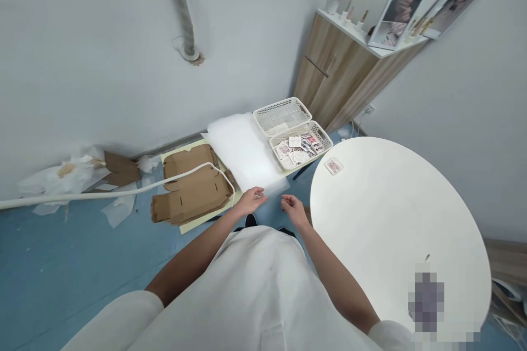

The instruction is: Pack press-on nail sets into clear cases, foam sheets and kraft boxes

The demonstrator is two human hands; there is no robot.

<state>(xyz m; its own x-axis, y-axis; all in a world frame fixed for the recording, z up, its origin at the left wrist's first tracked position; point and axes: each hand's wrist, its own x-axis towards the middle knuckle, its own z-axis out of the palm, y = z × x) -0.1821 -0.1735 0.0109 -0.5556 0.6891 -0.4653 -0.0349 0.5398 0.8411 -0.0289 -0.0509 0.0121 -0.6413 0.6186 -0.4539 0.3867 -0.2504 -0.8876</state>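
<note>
My left hand (pixel 252 201) hovers by the front edge of a stack of white foam sheets (pixel 242 148), its fingers loosely bent and apart. I see nothing held in it. To its right, my right hand (pixel 293 210) hangs in the gap between the foam sheets and the round white table (pixel 395 214), fingers half curled with nothing visible in them. A small flat clear pack with a reddish pattern (pixel 333 165) lies on the table's far left edge. Beyond the foam stands a white basket (pixel 284 164) holding several similar flat packs.
Flattened brown cardboard boxes (pixel 197 186) are stacked left of the foam, with a white hose (pixel 123 193) crossing them. Behind the filled basket is a second white basket (pixel 282 112). A wooden cabinet (pixel 337 66) fills the corner. Plastic scraps (pixel 66 175) litter the floor at left.
</note>
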